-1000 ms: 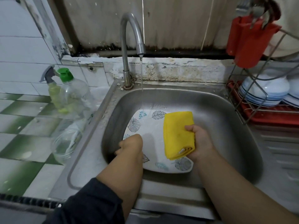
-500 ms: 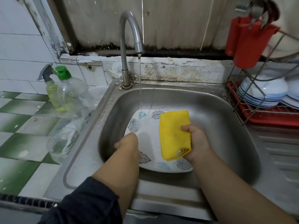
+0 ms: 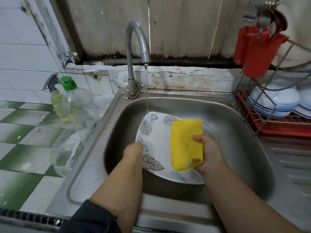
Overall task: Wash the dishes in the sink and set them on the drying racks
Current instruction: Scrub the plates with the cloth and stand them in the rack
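Here, a person stands at a stainless steel sink (image 3: 239,148), seen from above through a head-worn camera. A white plate with a leaf print (image 3: 156,140) leans tilted inside the basin, its upper edge under a thin stream of water (image 3: 147,91) running from the curved metal faucet (image 3: 133,47). The left hand (image 3: 133,152) reaches down at the plate's left edge; its fingers are hidden behind the wrist and the plate, so whether they grip the plate cannot be told. The right hand (image 3: 207,153) has its fingers curled tight around a folded yellow cloth (image 3: 186,145), which lies flat against the face of the plate.

To the right of the sink, a wire drying rack (image 3: 262,118) over a red tray (image 3: 282,129) holds stacked white bowls with blue rims (image 3: 276,101). A red cutlery holder (image 3: 257,51) hangs on the rack's upper part, with forks sticking out of it. On the green and white tiled counter (image 3: 21,130) to the left stand a clear bottle with a green cap (image 3: 75,100), a spray bottle (image 3: 54,91) just behind it, and a clear plastic cup (image 3: 66,157) nearer the viewer.
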Action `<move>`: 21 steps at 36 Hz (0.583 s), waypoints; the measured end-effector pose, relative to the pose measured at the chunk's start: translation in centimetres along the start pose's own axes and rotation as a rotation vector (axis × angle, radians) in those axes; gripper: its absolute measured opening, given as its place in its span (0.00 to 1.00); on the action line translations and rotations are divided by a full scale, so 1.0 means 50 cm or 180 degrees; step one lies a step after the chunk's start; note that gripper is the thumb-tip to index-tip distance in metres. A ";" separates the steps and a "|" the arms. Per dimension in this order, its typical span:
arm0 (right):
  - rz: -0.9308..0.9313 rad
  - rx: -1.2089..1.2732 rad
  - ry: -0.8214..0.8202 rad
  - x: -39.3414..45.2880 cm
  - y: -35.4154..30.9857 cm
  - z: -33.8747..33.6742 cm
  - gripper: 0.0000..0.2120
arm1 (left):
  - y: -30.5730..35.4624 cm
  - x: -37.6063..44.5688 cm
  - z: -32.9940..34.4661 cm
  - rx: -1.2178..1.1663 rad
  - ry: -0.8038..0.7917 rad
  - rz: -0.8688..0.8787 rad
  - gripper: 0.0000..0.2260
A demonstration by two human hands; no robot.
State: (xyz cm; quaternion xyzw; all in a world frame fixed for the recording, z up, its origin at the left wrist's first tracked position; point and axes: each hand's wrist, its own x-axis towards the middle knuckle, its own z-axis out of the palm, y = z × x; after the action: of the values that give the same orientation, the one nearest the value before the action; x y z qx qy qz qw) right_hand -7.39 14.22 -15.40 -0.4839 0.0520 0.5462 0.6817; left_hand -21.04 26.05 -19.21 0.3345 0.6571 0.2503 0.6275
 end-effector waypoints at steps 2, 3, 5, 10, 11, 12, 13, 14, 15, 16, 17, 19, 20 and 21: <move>0.0016 0.0011 -0.0017 -0.001 0.000 0.000 0.14 | 0.002 -0.008 -0.003 -0.0037 -0.0076 0.0012 0.09; 0.0025 0.0021 -0.0023 -0.001 0.000 -0.001 0.14 | 0.001 -0.009 -0.002 -0.0092 -0.0133 0.0000 0.05; 0.0029 0.0039 -0.0035 -0.002 -0.001 0.000 0.13 | 0.005 -0.015 -0.001 -0.0232 -0.0314 -0.0017 0.05; 0.0001 0.0041 -0.0005 -0.002 -0.002 0.001 0.15 | 0.018 -0.038 -0.002 -0.0363 -0.0871 -0.0191 0.07; -0.0012 0.0042 -0.0008 -0.003 -0.004 0.001 0.14 | 0.020 -0.043 -0.001 -0.0362 -0.1033 -0.0242 0.07; -0.0026 0.0048 -0.0015 -0.004 -0.005 0.001 0.13 | 0.021 -0.049 -0.001 -0.0370 -0.1190 -0.0268 0.07; -0.0033 0.0054 -0.0029 -0.006 -0.006 0.001 0.12 | 0.021 -0.051 -0.001 -0.0439 -0.1380 -0.0283 0.08; -0.0037 0.0066 -0.0046 -0.008 -0.008 0.001 0.12 | 0.023 -0.056 0.000 -0.0470 -0.1517 -0.0277 0.09; -0.0034 0.0079 -0.0051 -0.009 -0.008 0.000 0.11 | 0.024 -0.056 0.001 -0.0537 -0.1630 -0.0263 0.10; -0.0034 0.0098 -0.0053 -0.009 -0.009 0.000 0.12 | 0.026 -0.060 0.003 -0.0586 -0.1720 -0.0236 0.11; -0.0036 0.0106 -0.0035 -0.008 -0.008 0.000 0.12 | 0.025 -0.062 0.003 -0.0668 -0.1804 -0.0215 0.11; -0.0044 0.0145 -0.0020 -0.006 -0.010 -0.001 0.13 | 0.026 -0.066 0.006 -0.0721 -0.1900 -0.0149 0.11; -0.0041 0.0165 -0.0029 -0.005 -0.011 -0.002 0.14 | 0.027 -0.067 0.006 -0.0770 -0.1925 -0.0113 0.11; -0.0035 0.0178 -0.0032 -0.003 -0.011 -0.003 0.13 | 0.027 -0.068 0.004 -0.0881 -0.1974 -0.0093 0.12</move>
State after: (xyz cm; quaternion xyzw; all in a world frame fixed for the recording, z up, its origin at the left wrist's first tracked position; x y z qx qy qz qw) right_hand -6.92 14.07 -15.05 -0.4622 0.0612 0.5432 0.6982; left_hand -20.74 24.34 -15.99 0.2968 0.3996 0.2144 0.8404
